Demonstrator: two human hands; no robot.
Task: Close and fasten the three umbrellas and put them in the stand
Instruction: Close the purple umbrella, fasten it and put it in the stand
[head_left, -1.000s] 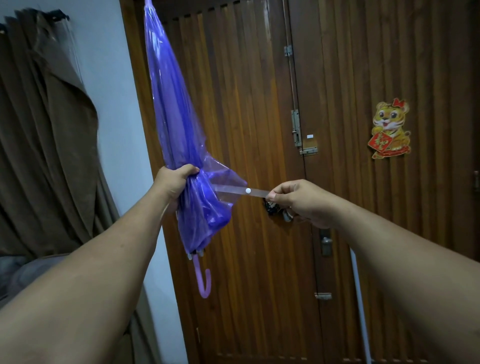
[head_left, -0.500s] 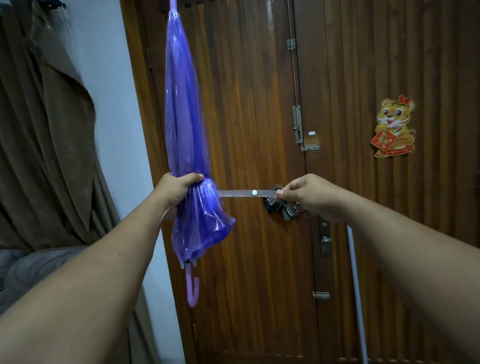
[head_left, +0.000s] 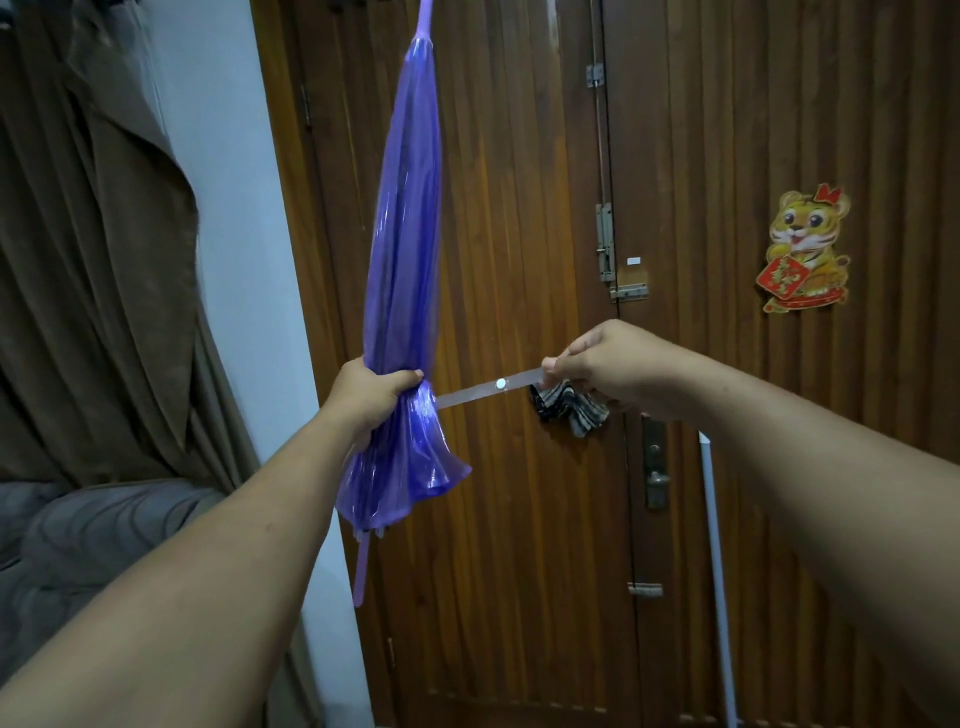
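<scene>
The wooden double door (head_left: 519, 312) fills the view ahead, a brown curtain (head_left: 104, 260) hanging at the left with a strip of pale wall (head_left: 234, 208) between them. In front of the door's left leaf the purple umbrella (head_left: 402, 260) is held upright, tip up and handle down, its translucent canopy gathered shut but loose and flaring below the grip. The left hand (head_left: 371, 397) wraps its fingers round the canopy at the lower third, squeezing the folds together. From that point the clear strap (head_left: 488, 387) runs almost level to the right, drawn taut, its white snap near the middle. The right hand (head_left: 602, 366) pinches the strap's far end between thumb and fingers, well apart from the umbrella, with open air around both hands. A tiger sticker (head_left: 805, 249) sits on the right leaf.
</scene>
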